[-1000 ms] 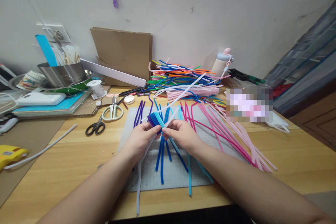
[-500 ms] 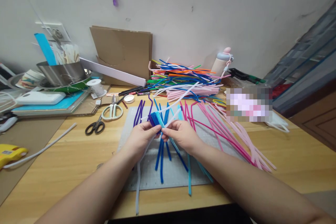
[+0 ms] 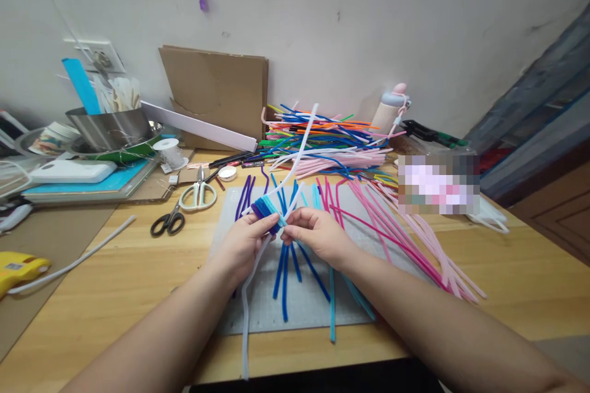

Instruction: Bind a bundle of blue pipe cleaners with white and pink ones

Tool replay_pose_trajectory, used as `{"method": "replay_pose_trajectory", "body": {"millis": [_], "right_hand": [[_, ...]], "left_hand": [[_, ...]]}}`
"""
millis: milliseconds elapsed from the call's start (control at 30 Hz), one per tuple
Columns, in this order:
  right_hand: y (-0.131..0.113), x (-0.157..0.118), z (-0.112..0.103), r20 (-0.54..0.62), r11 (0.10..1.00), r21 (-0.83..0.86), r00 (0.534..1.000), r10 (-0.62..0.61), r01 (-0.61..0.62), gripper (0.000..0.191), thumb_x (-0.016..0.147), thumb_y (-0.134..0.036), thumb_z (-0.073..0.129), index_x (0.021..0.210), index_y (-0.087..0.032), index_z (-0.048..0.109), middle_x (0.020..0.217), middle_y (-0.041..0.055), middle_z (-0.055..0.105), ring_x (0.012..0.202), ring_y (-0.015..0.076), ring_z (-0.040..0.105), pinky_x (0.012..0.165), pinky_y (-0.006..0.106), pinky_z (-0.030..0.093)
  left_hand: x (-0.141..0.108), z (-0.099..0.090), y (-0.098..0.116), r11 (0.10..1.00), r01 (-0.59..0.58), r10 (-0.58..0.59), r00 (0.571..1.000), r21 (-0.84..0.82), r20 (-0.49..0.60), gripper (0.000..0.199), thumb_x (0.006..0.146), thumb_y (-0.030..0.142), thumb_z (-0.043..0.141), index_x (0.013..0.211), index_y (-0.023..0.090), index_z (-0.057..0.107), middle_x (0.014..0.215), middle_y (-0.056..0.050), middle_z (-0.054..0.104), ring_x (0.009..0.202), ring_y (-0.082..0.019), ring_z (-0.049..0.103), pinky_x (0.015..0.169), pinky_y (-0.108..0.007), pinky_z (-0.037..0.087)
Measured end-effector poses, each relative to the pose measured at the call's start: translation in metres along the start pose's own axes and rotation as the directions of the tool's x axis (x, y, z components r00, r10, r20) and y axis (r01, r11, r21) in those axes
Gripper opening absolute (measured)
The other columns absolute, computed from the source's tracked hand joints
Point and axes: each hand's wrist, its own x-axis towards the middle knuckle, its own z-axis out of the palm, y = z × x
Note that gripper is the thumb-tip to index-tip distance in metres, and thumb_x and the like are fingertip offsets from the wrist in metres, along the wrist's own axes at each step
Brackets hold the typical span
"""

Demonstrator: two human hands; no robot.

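Between my hands is a small woven piece of pipe cleaners (image 3: 265, 209), banded purple, blue and light blue, with long white pipe cleaners (image 3: 304, 144) sticking out of it. My left hand (image 3: 246, 239) is closed on the woven piece, thumb on top. At its right edge, my right hand (image 3: 316, 232) pinches with thumb and forefinger by the light blue band; what lies in the pinch is partly hidden. Below, loose blue pipe cleaners (image 3: 284, 285) lie on the grey cutting mat (image 3: 258, 313). One white strand hangs down past the mat's near edge.
Pink pipe cleaners (image 3: 415, 233) spread to the right. A pile of mixed pipe cleaners (image 3: 332, 138) lies at the back. Scissors with pale handles (image 3: 198, 196) and black-handled scissors (image 3: 167, 224) are left of the mat. A yellow tool (image 3: 23, 270) sits far left; a bottle (image 3: 389, 110) stands behind.
The woven piece has tilted and shifted slightly left, showing more of its bands. The long white strand's upper end has swung left and more upright. My right fingers stay at its right edge.
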Motion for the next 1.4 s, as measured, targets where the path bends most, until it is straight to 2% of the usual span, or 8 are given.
{"method": "replay_pose_trajectory", "body": {"millis": [133,333,533,667,800,933,1133,1400], "right_hand": [[-0.001,0.000,-0.002,0.016,0.999,-0.048,1.000,-0.008,0.009,0.021,0.067,-0.031,0.068,0.074,-0.015,0.056,0.066,-0.0005,0.061,0.059,0.0113,0.059,0.061,0.027,0.046],[-0.004,0.000,-0.002,0.029,0.999,-0.052,1.000,0.004,-0.003,0.025,0.066,-0.034,0.068,0.073,-0.015,0.054,0.065,-0.0003,0.060,0.058,0.0117,0.057,0.059,0.027,0.044],[-0.017,-0.003,0.002,-0.052,1.000,-0.011,0.998,-0.025,0.024,0.022,0.068,-0.034,0.066,0.076,-0.016,0.056,0.064,-0.0035,0.054,0.058,0.0088,0.050,0.059,0.024,0.039],[-0.020,-0.004,0.001,-0.036,1.000,-0.022,0.999,-0.014,0.013,0.020,0.067,-0.033,0.067,0.075,-0.016,0.058,0.063,-0.0034,0.052,0.058,0.0088,0.047,0.059,0.024,0.038],[-0.019,-0.004,0.000,-0.008,0.999,-0.038,1.000,-0.007,0.007,0.020,0.068,-0.033,0.066,0.073,-0.016,0.057,0.061,-0.0033,0.052,0.057,0.0092,0.047,0.057,0.024,0.037],[-0.018,-0.004,-0.001,0.008,0.999,-0.034,1.000,0.004,-0.003,0.021,0.068,-0.033,0.066,0.074,-0.016,0.057,0.062,-0.0025,0.055,0.058,0.0098,0.049,0.057,0.024,0.038],[-0.012,-0.002,-0.003,-0.039,0.996,0.005,0.996,0.084,-0.084,0.025,0.067,-0.035,0.067,0.080,-0.015,0.061,0.068,0.0003,0.062,0.060,0.0107,0.054,0.060,0.025,0.040],[-0.011,-0.003,0.001,-0.122,0.989,0.114,0.987,0.106,-0.092,0.026,0.063,-0.035,0.071,0.074,-0.015,0.059,0.065,-0.0006,0.063,0.060,0.0117,0.059,0.065,0.027,0.044]], "left_hand": [[0.000,-0.001,0.000,0.998,0.064,-0.064,0.998,-0.019,0.012,0.012,0.066,0.023,0.069,0.074,0.015,0.064,0.064,0.001,0.063,0.058,-0.007,0.054,0.055,-0.018,0.040],[-0.003,0.001,0.002,0.997,0.081,-0.080,0.993,-0.011,0.091,0.016,0.065,0.022,0.071,0.078,0.014,0.065,0.067,0.000,0.064,0.057,-0.008,0.055,0.057,-0.020,0.042],[-0.003,0.000,0.003,0.997,0.068,-0.070,0.996,0.032,0.064,0.018,0.064,0.020,0.071,0.081,0.016,0.066,0.072,-0.001,0.066,0.062,-0.009,0.056,0.057,-0.019,0.042],[-0.004,0.000,0.002,0.996,0.086,-0.089,0.991,0.028,0.100,0.021,0.066,0.019,0.070,0.086,0.016,0.066,0.075,-0.001,0.065,0.061,-0.008,0.055,0.055,-0.018,0.042],[-0.002,-0.002,0.000,0.997,0.081,-0.080,0.995,-0.009,0.059,0.018,0.063,0.020,0.072,0.080,0.017,0.066,0.069,0.001,0.064,0.058,-0.007,0.054,0.055,-0.019,0.043],[-0.001,-0.004,0.000,0.998,0.056,-0.057,0.996,0.014,0.068,0.019,0.062,0.021,0.073,0.079,0.016,0.066,0.068,0.000,0.064,0.058,-0.008,0.055,0.057,-0.019,0.043],[-0.002,-0.002,0.002,0.996,0.064,-0.069,0.995,0.061,0.077,0.023,0.062,0.021,0.073,0.082,0.014,0.066,0.075,-0.003,0.066,0.060,-0.009,0.055,0.058,-0.020,0.043],[-0.001,-0.003,0.006,0.982,-0.017,0.002,0.997,0.191,0.079,0.014,0.062,0.023,0.071,0.071,0.014,0.065,0.064,0.000,0.062,0.054,-0.008,0.050,0.052,-0.020,0.038]]}}
